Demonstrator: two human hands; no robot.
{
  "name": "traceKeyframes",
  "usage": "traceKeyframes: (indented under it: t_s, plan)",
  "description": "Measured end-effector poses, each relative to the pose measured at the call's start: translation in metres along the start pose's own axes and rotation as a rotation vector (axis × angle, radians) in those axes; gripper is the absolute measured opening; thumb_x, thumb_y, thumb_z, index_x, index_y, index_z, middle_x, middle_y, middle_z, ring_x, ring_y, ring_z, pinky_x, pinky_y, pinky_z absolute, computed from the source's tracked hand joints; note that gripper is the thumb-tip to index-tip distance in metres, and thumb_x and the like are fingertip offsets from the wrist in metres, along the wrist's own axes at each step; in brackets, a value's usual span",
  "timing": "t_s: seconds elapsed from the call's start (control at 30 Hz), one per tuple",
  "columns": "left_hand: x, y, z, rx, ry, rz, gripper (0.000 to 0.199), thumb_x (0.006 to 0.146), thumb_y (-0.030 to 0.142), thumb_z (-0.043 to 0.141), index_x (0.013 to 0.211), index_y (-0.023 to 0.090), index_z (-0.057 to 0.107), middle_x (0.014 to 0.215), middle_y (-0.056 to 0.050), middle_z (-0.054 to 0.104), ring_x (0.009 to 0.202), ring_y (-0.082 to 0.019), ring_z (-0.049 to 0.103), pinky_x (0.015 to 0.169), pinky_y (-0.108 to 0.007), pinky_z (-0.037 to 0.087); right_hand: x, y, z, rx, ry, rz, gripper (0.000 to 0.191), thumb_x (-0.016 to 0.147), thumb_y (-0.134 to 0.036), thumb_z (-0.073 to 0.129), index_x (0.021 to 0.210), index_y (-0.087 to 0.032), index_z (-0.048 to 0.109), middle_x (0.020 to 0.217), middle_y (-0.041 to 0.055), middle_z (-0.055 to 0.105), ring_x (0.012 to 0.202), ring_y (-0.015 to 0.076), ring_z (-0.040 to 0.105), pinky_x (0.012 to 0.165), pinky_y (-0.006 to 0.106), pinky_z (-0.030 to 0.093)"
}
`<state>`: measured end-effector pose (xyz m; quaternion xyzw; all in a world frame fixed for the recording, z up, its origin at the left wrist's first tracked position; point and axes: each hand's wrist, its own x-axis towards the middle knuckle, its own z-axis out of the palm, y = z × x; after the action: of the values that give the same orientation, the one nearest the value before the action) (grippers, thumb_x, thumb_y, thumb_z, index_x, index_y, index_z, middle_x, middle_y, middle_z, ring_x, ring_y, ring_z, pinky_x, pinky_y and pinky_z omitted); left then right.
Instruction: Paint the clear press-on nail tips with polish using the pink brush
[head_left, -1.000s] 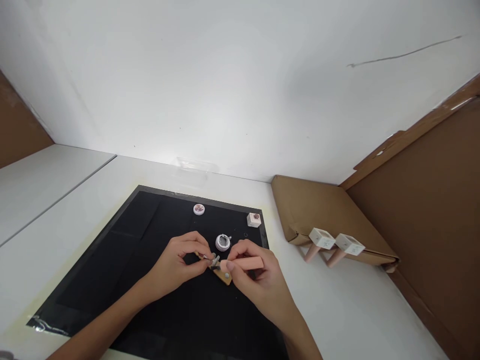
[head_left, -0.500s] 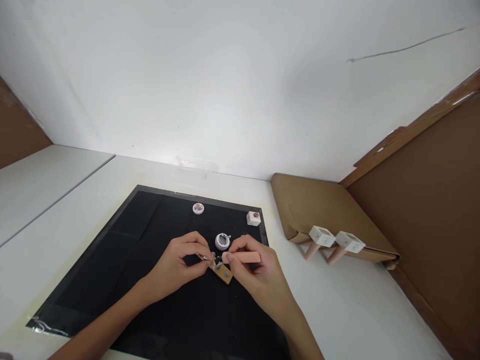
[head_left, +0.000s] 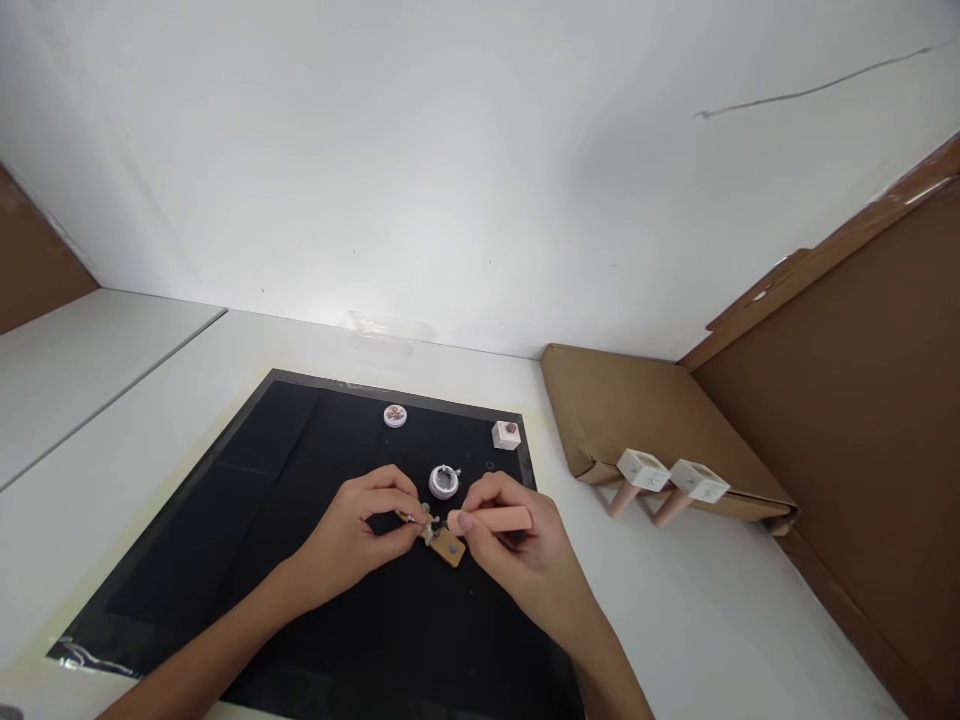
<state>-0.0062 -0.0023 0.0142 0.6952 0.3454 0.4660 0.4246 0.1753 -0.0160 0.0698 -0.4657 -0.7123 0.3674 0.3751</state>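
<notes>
Pinched at the left end of a small tan wooden piece (head_left: 448, 546) is my left hand (head_left: 367, 525); silvery bits lie on that piece. My right hand (head_left: 521, 545) holds a peach-coloured stick tool (head_left: 504, 518), its dark tip pointing left, just over the wooden piece. Directly behind the hands stands a small round white container (head_left: 444, 482) with grey stuff inside. Farther back on the black mat (head_left: 247, 470) lies a round lid (head_left: 394, 415) with a reddish pattern. A small white block (head_left: 506, 435) with a dark reddish top sits near the mat's back right corner.
A flat brown cardboard box (head_left: 637, 400) lies at the right. At its front edge are two white square blocks (head_left: 643, 470) with peach handles. A clear plastic piece (head_left: 390, 327) is by the white wall. Brown cardboard stands at the far right.
My right hand and the peach tool have shifted slightly to the right. The left hand has stayed nearly in place at the wooden piece.
</notes>
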Motion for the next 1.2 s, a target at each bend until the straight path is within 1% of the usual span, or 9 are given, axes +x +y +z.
traceKeyframes:
  t_s: [0.1,0.3,0.5,0.6,0.7,0.8,0.9,1.07,1.2]
  plan:
    - [-0.0001,0.0018,0.0004,-0.063,-0.001,-0.044,0.016,0.073,0.004,0.061,0.072,0.015,0.072,0.076,-0.004,0.062,0.071,-0.014,0.06,0.067,-0.025,0.047,-0.0002,-0.0005,-0.0003,0.004,-0.028,-0.018,0.012,0.075,-0.016,0.056,0.064,-0.019,0.055,0.059,-0.0031,0.053,0.048,0.008,0.042,0.043,0.019,0.032]
    - [-0.0006,0.0014,-0.0005,-0.236,-0.006,-0.158,0.016,0.071,0.003,0.063,0.071,0.016,0.072,0.076,-0.003,0.061,0.07,-0.013,0.059,0.066,-0.025,0.047,0.0,0.0019,0.0005,0.011,0.111,-0.012,0.014,0.082,-0.021,0.053,0.068,-0.019,0.054,0.063,-0.0018,0.052,0.052,0.0092,0.042,0.045,0.02,0.034]
    - [-0.0001,-0.0016,-0.0004,-0.402,-0.022,-0.247,0.015,0.07,0.004,0.066,0.07,0.017,0.073,0.076,-0.002,0.062,0.07,-0.013,0.058,0.066,-0.026,0.047,0.0003,-0.0013,0.0029,0.041,0.075,-0.028,0.017,0.078,-0.023,0.056,0.061,-0.019,0.056,0.061,-0.0022,0.055,0.045,0.007,0.038,0.04,0.019,0.03]
    - [-0.0006,-0.0021,-0.0003,-0.454,-0.025,-0.277,0.012,0.07,0.006,0.069,0.07,0.017,0.073,0.076,-0.002,0.063,0.07,-0.013,0.058,0.065,-0.025,0.046,0.0004,0.0008,0.0037,0.036,0.131,-0.01,0.014,0.081,-0.021,0.054,0.067,-0.019,0.055,0.06,-0.0034,0.052,0.047,0.0079,0.039,0.042,0.019,0.032]
    - [-0.0007,-0.0021,-0.0004,-0.49,-0.024,-0.3,0.008,0.071,0.01,0.071,0.07,0.017,0.074,0.076,-0.003,0.064,0.072,-0.014,0.059,0.067,-0.026,0.046,-0.0001,0.0013,0.0038,0.043,0.162,-0.018,0.013,0.081,-0.024,0.053,0.069,-0.02,0.053,0.058,-0.0039,0.05,0.049,0.009,0.041,0.044,0.02,0.034]
    - [-0.0004,-0.0017,-0.0002,-0.512,-0.02,-0.325,0.004,0.071,0.013,0.074,0.07,0.017,0.074,0.076,-0.003,0.064,0.074,-0.015,0.059,0.07,-0.027,0.047,-0.0009,0.0002,0.0047,0.048,0.126,-0.035,0.015,0.079,-0.026,0.056,0.066,-0.02,0.055,0.055,-0.0043,0.05,0.046,0.0084,0.039,0.042,0.02,0.032]
    - [-0.0001,-0.0014,0.0002,-0.52,-0.014,-0.353,0.001,0.071,0.016,0.075,0.07,0.016,0.075,0.075,-0.003,0.065,0.073,-0.015,0.059,0.07,-0.027,0.046,-0.0014,0.0013,0.0061,0.033,0.124,-0.032,0.014,0.08,-0.023,0.057,0.066,-0.019,0.055,0.054,-0.0049,0.049,0.043,0.0073,0.036,0.04,0.019,0.029]
    - [-0.0002,-0.0007,0.0006,-0.518,0.002,-0.406,0.004,0.07,0.019,0.076,0.069,0.016,0.074,0.071,-0.002,0.066,0.07,-0.013,0.058,0.067,-0.025,0.046,-0.0012,0.0024,0.0067,0.009,0.202,-0.052,0.013,0.081,-0.022,0.053,0.068,-0.02,0.053,0.058,-0.004,0.05,0.047,0.0083,0.041,0.044,0.02,0.034]
    - [-0.0011,0.001,0.0006,-0.52,0.015,-0.443,0.008,0.067,0.022,0.079,0.069,0.015,0.074,0.069,-0.002,0.068,0.067,-0.014,0.059,0.066,-0.025,0.047,-0.0016,0.0012,0.0079,-0.001,0.167,-0.075,0.012,0.08,-0.024,0.057,0.07,-0.02,0.056,0.057,-0.0036,0.054,0.046,0.0081,0.041,0.042,0.02,0.033]
